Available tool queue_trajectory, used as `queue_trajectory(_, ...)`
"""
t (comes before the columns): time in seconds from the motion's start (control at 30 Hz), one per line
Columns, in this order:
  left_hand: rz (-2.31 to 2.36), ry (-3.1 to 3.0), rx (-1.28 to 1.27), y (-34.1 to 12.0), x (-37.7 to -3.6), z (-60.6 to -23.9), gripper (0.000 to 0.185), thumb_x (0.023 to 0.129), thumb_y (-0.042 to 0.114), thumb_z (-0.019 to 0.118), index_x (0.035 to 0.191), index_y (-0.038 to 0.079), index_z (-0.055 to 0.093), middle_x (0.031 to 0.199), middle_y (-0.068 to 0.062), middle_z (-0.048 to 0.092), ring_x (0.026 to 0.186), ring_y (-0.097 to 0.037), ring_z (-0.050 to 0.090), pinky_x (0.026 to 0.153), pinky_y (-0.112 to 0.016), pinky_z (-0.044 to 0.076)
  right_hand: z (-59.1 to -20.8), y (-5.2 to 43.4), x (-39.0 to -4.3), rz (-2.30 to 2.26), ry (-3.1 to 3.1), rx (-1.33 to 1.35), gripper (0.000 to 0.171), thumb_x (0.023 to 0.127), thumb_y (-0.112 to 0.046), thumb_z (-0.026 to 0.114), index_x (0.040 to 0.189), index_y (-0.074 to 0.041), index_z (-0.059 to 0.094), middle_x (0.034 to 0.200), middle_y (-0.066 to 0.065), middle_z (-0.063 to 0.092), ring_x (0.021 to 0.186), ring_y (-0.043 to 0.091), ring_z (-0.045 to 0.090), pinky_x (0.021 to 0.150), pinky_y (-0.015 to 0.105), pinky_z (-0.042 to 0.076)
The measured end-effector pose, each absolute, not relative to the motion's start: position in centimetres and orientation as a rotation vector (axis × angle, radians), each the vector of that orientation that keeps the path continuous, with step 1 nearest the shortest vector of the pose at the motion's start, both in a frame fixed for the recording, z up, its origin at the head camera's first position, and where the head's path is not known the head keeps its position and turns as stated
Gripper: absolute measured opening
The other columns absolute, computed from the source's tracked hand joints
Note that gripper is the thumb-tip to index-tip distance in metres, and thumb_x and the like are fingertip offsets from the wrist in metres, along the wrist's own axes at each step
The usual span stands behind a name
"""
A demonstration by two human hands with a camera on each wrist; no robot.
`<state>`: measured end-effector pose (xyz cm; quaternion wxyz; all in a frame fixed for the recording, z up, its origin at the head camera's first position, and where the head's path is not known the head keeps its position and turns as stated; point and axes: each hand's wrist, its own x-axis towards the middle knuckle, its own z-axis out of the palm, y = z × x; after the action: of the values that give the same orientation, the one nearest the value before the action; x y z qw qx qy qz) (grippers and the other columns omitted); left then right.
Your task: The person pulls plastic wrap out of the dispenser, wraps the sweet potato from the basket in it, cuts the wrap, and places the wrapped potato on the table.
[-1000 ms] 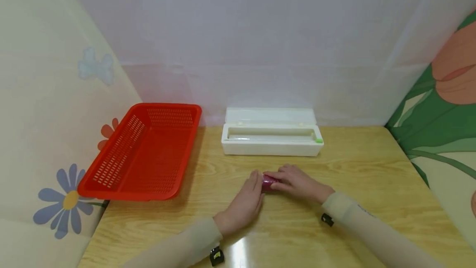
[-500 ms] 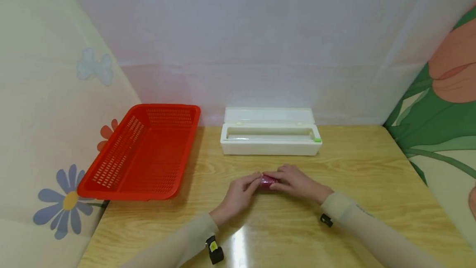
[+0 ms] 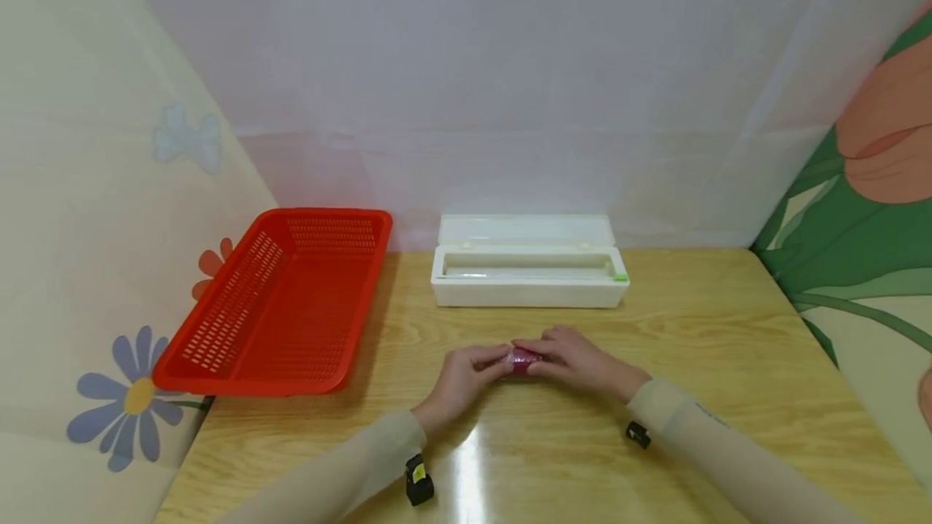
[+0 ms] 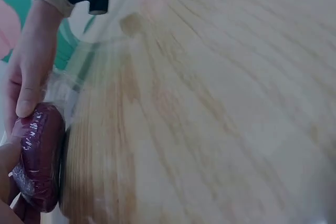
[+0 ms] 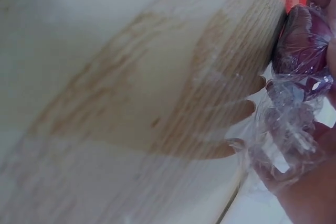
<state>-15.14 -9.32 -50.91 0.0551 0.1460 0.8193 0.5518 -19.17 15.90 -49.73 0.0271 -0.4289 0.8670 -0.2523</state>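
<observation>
A dark purple roll (image 3: 521, 360), wrapped in clear plastic, is held a little below the middle of the frame in the head view (what kind of thing it is cannot be told). Its left end is pinched by the left grip (image 3: 455, 382), between thumb and fingers; its right end is pinched by the right grip (image 3: 578, 361), with the thumb laid over it. Whether the roll is touching the surface (image 3: 728, 346) cannot be told.

At the right of the frame in the right wrist view, a loose, crumpled tail of film (image 5: 289, 135) is seen spilling from one end of the roll among the fingers. The step in hand is judged to be the tidying of the film around the roll's ends. It would best be done with the roll kept steady by one side while the slack is gathered close, smoothed flat and pressed against the wrap. The film should be drawn snug but not hard, since thin plastic may tear or spring loose.

Above the grips, a white box (image 3: 531, 293) stands with its lid raised; at the left of the frame, a red basket (image 3: 247, 387) is placed, well apart from the roll.
</observation>
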Motion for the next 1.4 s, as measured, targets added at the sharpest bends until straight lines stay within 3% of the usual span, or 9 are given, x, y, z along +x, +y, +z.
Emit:
queue_trajectory(0.23,1.517,2.560,0.615,-9.5,-15.8,-50.6,0.035,0.097,0.027,0.074,0.130,0.018,0.072,0.128,0.000,0.072,0.118,-0.016,0.069,0.100,-0.032,0.055,-49.0,16.1,-19.0,-0.710,2.713,-1.193,0.060,0.102,-0.050,0.062,0.149,-0.014,0.058,0.110,0.000,0.071,0.098,0.013,0.057,0.091,0.040,0.048)
queue_trajectory(0.37,1.495,2.586,0.642,-9.4,-16.0,-50.5,0.035,0.096,0.028,0.075,0.130,0.018,0.073,0.128,-0.001,0.072,0.118,-0.018,0.069,0.101,-0.033,0.055,-48.1,16.3,-18.8,-0.696,2.722,-1.031,0.059,0.095,-0.049,0.072,0.137,-0.007,0.067,0.118,0.005,0.074,0.103,0.020,0.061,0.094,0.044,0.050)
queue_trajectory(0.53,1.516,2.597,0.650,-9.3,-15.9,-50.8,0.036,0.094,0.027,0.077,0.128,0.017,0.073,0.127,-0.003,0.072,0.119,-0.020,0.070,0.101,-0.034,0.054,-47.7,16.9,-18.7,-0.655,2.712,-0.972,0.037,0.089,-0.038,0.082,0.111,-0.009,0.077,0.095,-0.004,0.073,0.085,0.010,0.056,0.080,0.034,0.050)
queue_trajectory(0.67,1.509,2.588,0.699,-9.5,-15.6,-50.7,0.035,0.095,0.025,0.076,0.128,0.016,0.073,0.128,-0.002,0.071,0.119,-0.019,0.069,0.102,-0.032,0.053,-47.8,17.5,-18.6,-0.733,2.647,-0.975,0.014,0.091,-0.023,0.080,0.088,-0.009,0.077,0.073,-0.009,0.066,0.065,0.003,0.051,0.065,0.024,0.048)
queue_trajectory(0.77,1.469,2.615,0.758,-9.7,-15.3,-50.6,0.035,0.095,0.021,0.075,0.129,0.014,0.072,0.129,-0.004,0.070,0.120,-0.020,0.069,0.102,-0.032,0.053,-47.7,17.5,-18.5,-0.746,2.625,-1.035,0.021,0.094,-0.018,0.077,0.074,-0.012,0.073,0.060,-0.011,0.058,0.054,0.000,0.045,0.058,0.022,0.045)
queue_trajectory(0.87,1.420,2.668,0.820,-9.9,-15.0,-50.5,0.036,0.095,0.019,0.075,0.130,0.011,0.071,0.131,-0.008,0.069,0.121,-0.022,0.069,0.103,-0.034,0.053,-47.3,17.2,-18.3,-0.643,2.691,-1.068,0.030,0.096,-0.022,0.075,0.067,-0.016,0.068,0.057,-0.014,0.052,0.055,0.000,0.041,0.063,0.024,0.042)
queue_trajectory(1.03,1.398,2.686,0.860,-9.9,-14.9,-50.5,0.036,0.096,0.017,0.074,0.132,0.010,0.070,0.132,-0.012,0.069,0.121,-0.024,0.069,0.102,-0.035,0.053,-45.9,16.8,-17.6,-0.493,2.781,-0.975,0.029,0.096,-0.025,0.075,0.068,-0.018,0.071,0.057,-0.016,0.053,0.055,0.003,0.043,0.068,0.029,0.041)
queue_trajectory(1.23,1.397,2.708,0.830,-10.0,-14.9,-50.8,0.036,0.095,0.019,0.076,0.129,0.009,0.071,0.130,-0.011,0.070,0.119,-0.023,0.069,0.100,-0.033,0.054,-44.4,16.8,-16.9,-0.595,2.675,-0.705,0.030,0.098,-0.020,0.071,0.068,-0.016,0.070,0.058,-0.010,0.057,0.051,0.007,0.049,0.057,0.026,0.046)
queue_trajectory(1.4,1.409,2.709,0.857,-9.8,-15.1,-50.7,0.036,0.094,0.018,0.077,0.128,0.008,0.072,0.129,-0.010,0.070,0.118,-0.024,0.070,0.100,-0.033,0.055,-43.7,16.8,-17.0,-0.788,2.507,-0.682,0.032,0.099,-0.019,0.066,0.068,-0.014,0.066,0.062,-0.004,0.061,0.052,0.008,0.046,0.053,0.023,0.042)
